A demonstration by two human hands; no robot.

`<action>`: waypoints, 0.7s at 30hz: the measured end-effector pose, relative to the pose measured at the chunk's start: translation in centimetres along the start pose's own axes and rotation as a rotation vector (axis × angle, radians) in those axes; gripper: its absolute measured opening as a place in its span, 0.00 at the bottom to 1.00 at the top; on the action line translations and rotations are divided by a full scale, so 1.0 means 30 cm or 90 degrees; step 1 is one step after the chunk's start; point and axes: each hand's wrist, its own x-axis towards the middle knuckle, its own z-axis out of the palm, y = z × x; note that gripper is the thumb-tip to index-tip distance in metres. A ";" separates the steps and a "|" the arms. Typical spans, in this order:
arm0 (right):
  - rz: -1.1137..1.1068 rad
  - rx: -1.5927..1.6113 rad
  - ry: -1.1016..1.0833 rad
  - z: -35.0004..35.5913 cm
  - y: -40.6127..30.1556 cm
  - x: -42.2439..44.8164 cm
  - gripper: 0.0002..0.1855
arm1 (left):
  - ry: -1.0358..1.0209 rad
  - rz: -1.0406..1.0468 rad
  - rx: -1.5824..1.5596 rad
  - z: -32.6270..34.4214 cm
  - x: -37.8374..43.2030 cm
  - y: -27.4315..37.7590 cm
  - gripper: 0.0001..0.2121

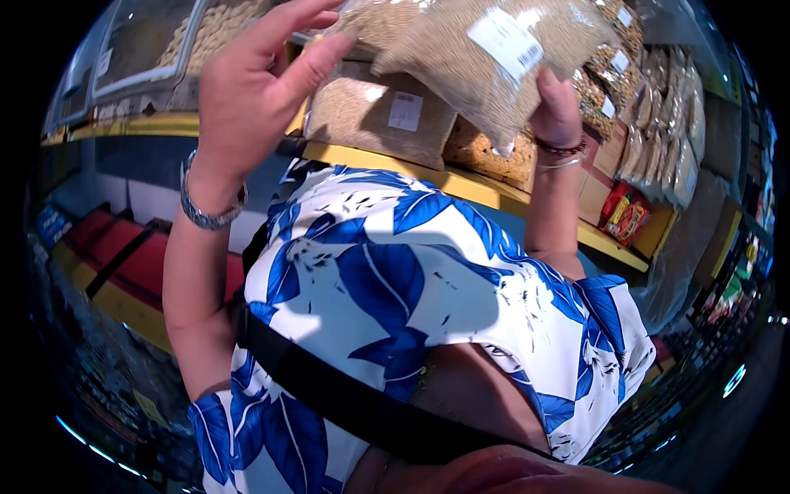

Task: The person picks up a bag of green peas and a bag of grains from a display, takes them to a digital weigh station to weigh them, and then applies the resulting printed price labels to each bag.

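My right hand point(557, 108) grips the lower right corner of a clear plastic bag of pale grain point(450, 62), thumb on top beside a white barcode label. The bag is tilted above another labelled bag of grain point(370, 114) lying on a yellow-edged shelf point(382, 157). To the left, my left hand point(259, 86) is raised with thumb and fingers apart and holds nothing; its fingertips are near the bags at the back. Part of a bag with an orange-yellow mix point(515, 157) shows under the held bag.
Several small bags of mixed beans or grains point(598, 92) lie behind my right hand, with a stack of slim plastic packs point(666, 136) beyond. A red packet point(624, 213) stands by the shelf's right end. Clear-fronted bins point(145, 43) are at upper left, a red surface point(136, 253) below.
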 end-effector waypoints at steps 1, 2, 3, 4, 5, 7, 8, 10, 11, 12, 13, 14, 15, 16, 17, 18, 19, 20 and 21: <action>0.029 -0.074 -0.020 -0.040 -0.014 0.000 0.19 | 0.022 -0.078 -0.123 -0.013 0.001 -0.032 0.12; 0.057 -0.151 -0.047 -0.079 -0.027 0.004 0.20 | 0.026 -0.026 -0.050 -0.039 -0.009 -0.101 0.13; 0.082 -0.228 -0.077 -0.115 -0.047 0.008 0.20 | 0.027 0.029 0.022 -0.064 -0.023 -0.173 0.14; 0.147 -0.237 -0.151 -0.135 -0.064 0.019 0.21 | 0.025 -0.027 -0.004 -0.077 -0.039 -0.204 0.14; 0.211 -0.249 -0.227 -0.153 -0.080 0.036 0.22 | 0.022 -0.179 -0.103 -0.083 -0.062 -0.229 0.15; 0.251 -0.190 -0.381 -0.107 -0.048 0.108 0.21 | 0.049 -0.298 -0.082 -0.067 -0.100 -0.258 0.18; 0.295 -0.208 -0.445 -0.121 -0.022 0.131 0.21 | 0.035 -0.228 -0.089 -0.060 -0.128 -0.305 0.20; 0.335 -0.234 -0.559 0.021 -0.033 0.195 0.22 | -0.013 -0.061 -0.184 -0.025 -0.164 -0.351 0.21; 0.433 -0.223 -0.577 0.097 -0.055 0.220 0.22 | -0.068 -0.148 -0.270 -0.019 -0.145 -0.334 0.20; 0.454 -0.292 -0.617 0.147 -0.059 0.249 0.18 | -0.116 -0.239 -0.347 -0.008 -0.121 -0.322 0.19; 0.501 -0.362 -0.655 0.200 -0.054 0.278 0.17 | -0.141 -0.288 -0.332 0.005 -0.100 -0.328 0.18; 0.327 -0.347 -0.683 0.218 0.000 0.278 0.16 | -0.171 -0.329 -0.316 0.021 -0.066 -0.337 0.18; 0.285 -0.475 -0.716 0.243 0.017 0.305 0.16 | -0.179 -0.274 -0.238 0.028 -0.088 -0.398 0.18; 0.331 -0.480 -0.716 0.262 0.020 0.307 0.15 | -0.143 -0.271 -0.259 0.032 -0.134 -0.375 0.20; 0.377 -0.487 -0.709 0.278 0.019 0.305 0.14 | -0.112 -0.265 -0.280 0.031 -0.170 -0.351 0.22; 0.300 -0.537 -0.678 0.275 0.046 0.305 0.14 | -0.102 -0.286 -0.212 0.025 -0.183 -0.347 0.23; 0.220 -0.580 -0.637 0.280 0.066 0.297 0.13 | -0.098 -0.307 -0.141 0.010 -0.189 -0.336 0.24; 0.142 -0.585 -0.570 0.308 0.067 0.271 0.13 | -0.035 -0.319 -0.051 0.032 -0.211 -0.376 0.26; 0.014 -0.687 -0.534 0.294 0.088 0.256 0.13 | -0.081 -0.360 -0.057 0.020 -0.212 -0.336 0.27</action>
